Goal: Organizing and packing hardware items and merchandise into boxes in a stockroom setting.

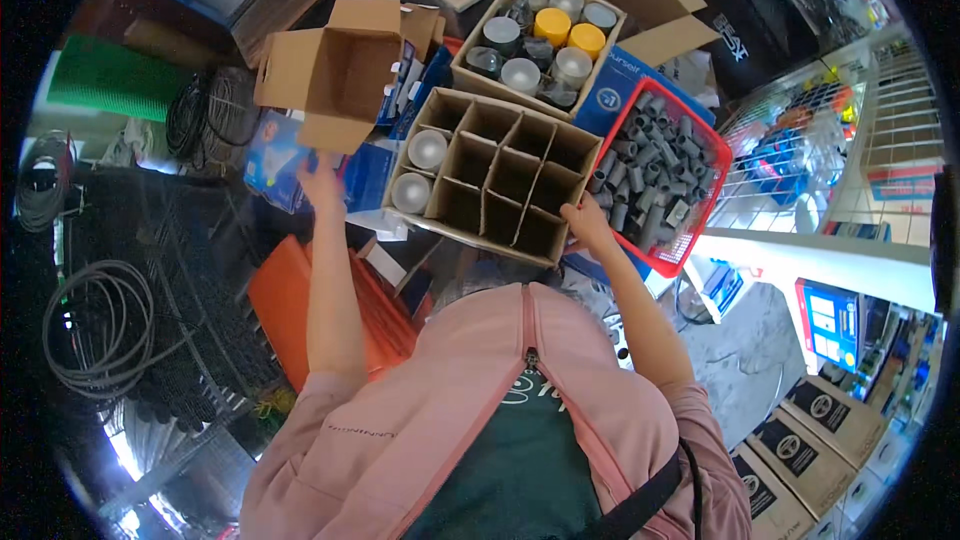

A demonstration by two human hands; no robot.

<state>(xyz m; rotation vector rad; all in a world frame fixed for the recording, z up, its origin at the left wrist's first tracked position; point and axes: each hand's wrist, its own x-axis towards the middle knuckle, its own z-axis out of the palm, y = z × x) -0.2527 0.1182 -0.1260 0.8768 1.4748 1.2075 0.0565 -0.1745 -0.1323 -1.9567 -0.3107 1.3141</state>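
In front of me stands a cardboard box with dividers, tilted slightly. Two cans with frosted translucent caps fill slots in its left column, while the other visible slots hold nothing. My right hand grips the box's near right corner, thumb over the rim. My left hand, blurred, is at the lower flap of an open cardboard box, beside a blue printed box. Whether its fingers hold anything is unclear. Behind the divided box sits another carton of capped cans, two with yellow caps.
A red plastic basket of grey pipe fittings touches the divided box's right side. Orange sheets lie below my left forearm. Wire racks stand at right, coiled cable at left, and an open carton behind.
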